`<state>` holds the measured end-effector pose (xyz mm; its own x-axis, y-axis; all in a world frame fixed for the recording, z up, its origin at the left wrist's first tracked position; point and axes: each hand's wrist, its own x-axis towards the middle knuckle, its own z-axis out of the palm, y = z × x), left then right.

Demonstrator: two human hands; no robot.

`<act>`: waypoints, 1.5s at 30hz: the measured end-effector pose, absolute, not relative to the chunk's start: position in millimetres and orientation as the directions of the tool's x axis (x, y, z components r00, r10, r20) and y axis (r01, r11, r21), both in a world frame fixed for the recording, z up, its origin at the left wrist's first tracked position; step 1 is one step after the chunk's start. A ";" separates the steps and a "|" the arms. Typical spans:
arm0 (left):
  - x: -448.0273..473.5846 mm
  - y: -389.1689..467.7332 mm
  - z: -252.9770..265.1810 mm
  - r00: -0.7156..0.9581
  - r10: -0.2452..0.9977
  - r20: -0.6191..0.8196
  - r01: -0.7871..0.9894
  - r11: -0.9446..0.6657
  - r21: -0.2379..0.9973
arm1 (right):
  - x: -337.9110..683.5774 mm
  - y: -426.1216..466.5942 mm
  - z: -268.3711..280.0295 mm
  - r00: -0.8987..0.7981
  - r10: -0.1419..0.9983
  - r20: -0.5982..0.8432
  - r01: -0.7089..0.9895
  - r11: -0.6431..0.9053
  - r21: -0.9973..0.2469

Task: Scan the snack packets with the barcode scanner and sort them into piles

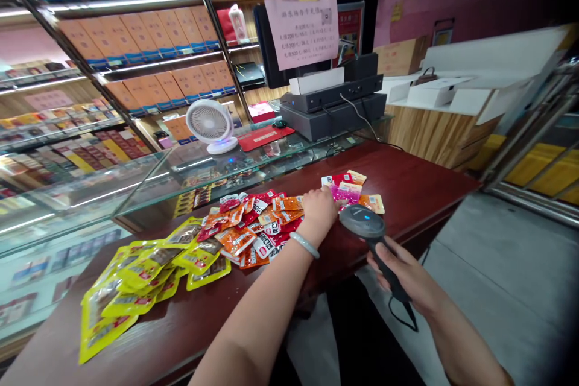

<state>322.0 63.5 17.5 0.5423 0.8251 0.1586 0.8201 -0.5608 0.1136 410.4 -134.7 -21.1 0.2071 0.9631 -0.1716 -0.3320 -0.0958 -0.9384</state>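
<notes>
My right hand [402,271] is wrapped round the handle of a dark grey barcode scanner [363,223], whose head points left toward the packets. A cable hangs from the scanner's lower end. With curled fingers, my left hand [318,208] holds the near edge of a small pink snack packet [347,192] on the dark red table [407,184]. Red and orange packets [357,177] lie about that pink one. Left of my hand is a heap of small red and orange snack packets [257,223]. Larger yellow packets [149,271] are piled further left.
A glass display counter [181,163] runs behind the table, with a white fan [210,125] on it. A monitor [266,48] bearing a pink notice stands behind dark till equipment [335,111]. Boxed goods fill shelves [149,60]. At right is a metal railing [520,145].
</notes>
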 end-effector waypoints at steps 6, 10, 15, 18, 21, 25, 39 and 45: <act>249.5 105.5 32.4 0.495 0.834 0.243 0.868 -0.490 -0.086 | 405.2 -128.4 -30.1 0.169 0.970 -0.174 -0.328 -0.111 -0.938; 222.3 124.9 30.7 0.479 0.872 0.100 0.875 -0.465 -0.135 | 396.4 -124.3 -34.7 0.161 0.974 -0.157 -0.300 -0.103 -0.948; 214.4 118.2 28.0 0.515 0.819 0.252 0.856 -0.506 -0.104 | 389.7 -122.3 -32.4 0.154 0.976 -0.153 -0.315 -0.098 -0.944; 216.9 106.1 31.5 0.533 0.799 0.279 0.838 -0.543 -0.050 | 386.9 -121.7 -27.8 0.161 0.979 -0.124 -0.336 -0.064 -0.940; 222.9 90.5 34.8 0.555 0.806 0.205 0.816 -0.575 0.056 | 384.2 -121.2 -23.0 0.161 0.984 -0.069 -0.348 -0.009 -0.937; 231.1 70.4 32.1 0.610 0.771 0.185 0.758 -0.635 0.148 | 382.5 -121.5 -18.8 0.184 0.982 -0.050 -0.350 0.018 -0.936; 267.1 80.2 -0.9 0.419 0.899 0.126 0.769 -0.426 0.478 | 388.1 -119.6 -29.6 0.201 0.977 -0.073 -0.356 0.004 -0.935; 322.5 86.8 -14.5 0.427 0.904 0.006 0.471 -0.229 0.852 | 391.8 -119.1 -29.5 0.211 0.975 -0.076 -0.350 0.003 -0.937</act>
<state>322.5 86.8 -14.5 0.4270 0.9042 0.0063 0.4714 -0.2285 0.8518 391.8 -119.1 -29.5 0.2108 0.9746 -0.0755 -0.3504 0.0032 -0.9366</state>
